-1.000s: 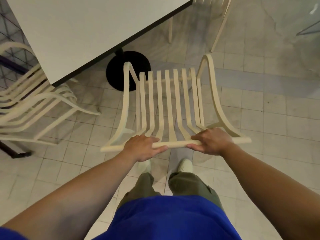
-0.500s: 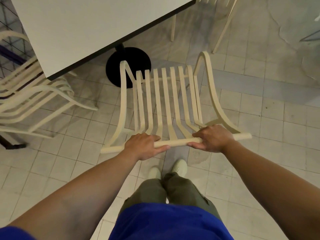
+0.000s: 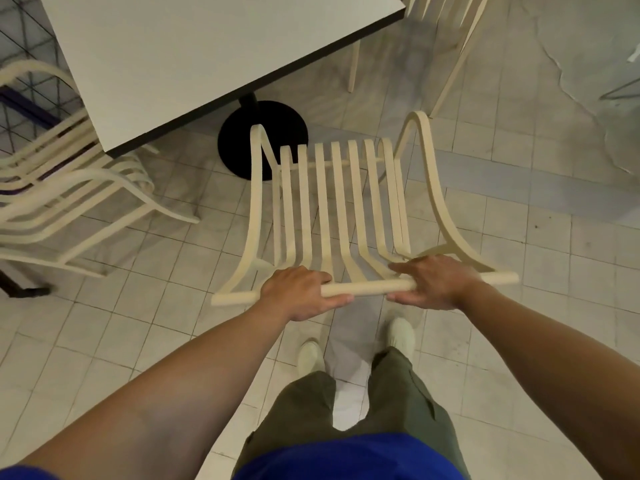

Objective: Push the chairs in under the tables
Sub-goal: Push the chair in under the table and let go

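A cream slatted chair [image 3: 323, 209] stands in front of me on the tiled floor, its seat facing a white table [image 3: 194, 53] with a black edge at the upper left. The table's round black base [image 3: 239, 140] sits just beyond the chair's front left corner. My left hand [image 3: 299, 296] grips the chair's top back rail left of its middle. My right hand [image 3: 433, 282] grips the same rail to the right, fingers over the top and thumb beneath. The seat's front lies near the table's near corner, not under the top.
A second cream slatted chair [image 3: 59, 202] sits at the left, partly under the table. Legs of another chair [image 3: 450, 43] show at the top right. My feet in pale shoes [image 3: 400, 336] stand just behind the held chair. Tiled floor extends to the right.
The chair has slid forward toward the table and its base. My feet have stepped forward, right foot now leading. Both hands keep the same hold on the rail.
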Motion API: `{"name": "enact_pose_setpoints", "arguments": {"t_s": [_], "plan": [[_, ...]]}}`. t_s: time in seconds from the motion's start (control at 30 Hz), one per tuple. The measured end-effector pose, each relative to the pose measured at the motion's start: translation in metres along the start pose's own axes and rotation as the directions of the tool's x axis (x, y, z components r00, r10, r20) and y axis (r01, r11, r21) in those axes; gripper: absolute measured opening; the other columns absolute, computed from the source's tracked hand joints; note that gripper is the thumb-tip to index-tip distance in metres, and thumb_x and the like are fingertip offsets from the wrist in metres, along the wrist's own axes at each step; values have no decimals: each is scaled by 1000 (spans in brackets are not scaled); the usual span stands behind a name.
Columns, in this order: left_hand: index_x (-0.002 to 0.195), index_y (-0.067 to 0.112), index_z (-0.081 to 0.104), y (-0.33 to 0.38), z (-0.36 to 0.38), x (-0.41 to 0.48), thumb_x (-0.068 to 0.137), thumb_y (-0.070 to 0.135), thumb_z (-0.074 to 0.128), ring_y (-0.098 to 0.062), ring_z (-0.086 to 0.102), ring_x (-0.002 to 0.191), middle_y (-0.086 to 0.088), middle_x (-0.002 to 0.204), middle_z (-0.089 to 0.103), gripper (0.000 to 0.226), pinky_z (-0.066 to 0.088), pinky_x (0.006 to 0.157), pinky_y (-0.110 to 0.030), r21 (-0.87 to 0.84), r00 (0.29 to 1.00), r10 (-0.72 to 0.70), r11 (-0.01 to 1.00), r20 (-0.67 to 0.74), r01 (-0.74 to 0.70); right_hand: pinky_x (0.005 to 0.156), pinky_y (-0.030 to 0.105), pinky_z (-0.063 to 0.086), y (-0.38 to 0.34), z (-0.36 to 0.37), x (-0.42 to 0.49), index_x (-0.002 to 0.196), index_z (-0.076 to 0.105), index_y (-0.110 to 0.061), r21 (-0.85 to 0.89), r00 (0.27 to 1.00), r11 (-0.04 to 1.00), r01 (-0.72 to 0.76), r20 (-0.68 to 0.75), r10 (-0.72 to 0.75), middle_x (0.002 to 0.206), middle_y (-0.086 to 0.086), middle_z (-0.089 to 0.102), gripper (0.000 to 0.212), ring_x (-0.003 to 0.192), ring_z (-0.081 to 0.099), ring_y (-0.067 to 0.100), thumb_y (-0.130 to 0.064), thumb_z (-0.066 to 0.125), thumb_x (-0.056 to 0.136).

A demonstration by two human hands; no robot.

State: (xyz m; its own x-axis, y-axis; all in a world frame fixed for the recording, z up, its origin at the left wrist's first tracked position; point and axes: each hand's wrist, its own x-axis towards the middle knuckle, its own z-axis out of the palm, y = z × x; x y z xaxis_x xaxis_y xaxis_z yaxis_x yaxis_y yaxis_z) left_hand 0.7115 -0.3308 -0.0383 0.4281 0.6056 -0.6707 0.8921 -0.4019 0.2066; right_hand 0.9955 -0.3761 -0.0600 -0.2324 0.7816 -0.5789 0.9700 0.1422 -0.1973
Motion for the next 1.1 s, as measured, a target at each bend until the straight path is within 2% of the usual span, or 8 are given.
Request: {"name": "enact_pose_setpoints", "arguments": {"t_s": [0.1,0.17,0.23,0.3,0.47,0.73,0.83,1.1], "plan": [[139,46,52,2,-4,1,77,94,32,-21,61,98,6,117,66,81,53,84,-40,-53,999,-17,998,35,19,90,42,54,2,-3,3,149,31,-46,-22,997,999,38,63,-37,128,-7,62,86,102,63,17,-90,35,75],[141,47,51,4,-7,0,79,92,36,-20,61,100,6,121,66,78,52,84,-38,-80,998,-24,996,56,29,90,39,53,2,-4,4,147,34,-48,29,995,999,42,88,-44,124,-9,63,64,99,61,15,-59,56,88],[142,49,49,7,-8,-1,80,91,38,-19,60,99,7,123,66,76,52,84,-37,-102,997,-38,994,72,45,88,35,52,2,-9,5,145,39,-48,85,989,996,17,142,-29,116,-8,63,60,93,60,14,-33,59,91],[142,51,48,9,-10,-2,78,92,38,-18,58,96,8,122,66,76,52,86,-38,-122,994,-60,990,91,71,85,34,53,2,-14,6,146,40,-47,113,983,993,26,180,-46,110,-7,61,62,89,59,14,-24,56,90],[146,51,43,15,-10,-1,79,92,37,-19,59,104,5,130,64,79,50,86,-37,-117,987,-98,987,130,113,76,31,48,5,-20,6,147,37,-47,88,974,992,91,200,-107,108,-2,56,66,88,56,18,-19,52,90],[149,49,42,42,1,-4,79,92,35,-20,60,106,5,133,63,82,46,78,-35,-178,980,-164,967,113,182,86,36,52,28,-25,7,146,38,-49,32,967,992,118,222,-122,115,-3,57,66,93,56,18,-20,56,90],[149,50,42,55,6,-6,79,92,36,-20,60,105,3,131,63,81,43,75,-35,-226,972,-208,947,106,227,84,38,53,39,-31,8,145,39,-49,-6,961,987,158,229,-153,112,-2,59,66,91,57,19,-20,55,88],[150,47,40,85,15,-4,82,90,32,-25,61,112,0,135,62,81,48,84,-38,-255,960,-273,925,68,281,87,38,53,60,-50,14,146,40,-47,-75,935,965,251,277,-222,112,-1,59,66,92,56,19,-18,56,89]]}}
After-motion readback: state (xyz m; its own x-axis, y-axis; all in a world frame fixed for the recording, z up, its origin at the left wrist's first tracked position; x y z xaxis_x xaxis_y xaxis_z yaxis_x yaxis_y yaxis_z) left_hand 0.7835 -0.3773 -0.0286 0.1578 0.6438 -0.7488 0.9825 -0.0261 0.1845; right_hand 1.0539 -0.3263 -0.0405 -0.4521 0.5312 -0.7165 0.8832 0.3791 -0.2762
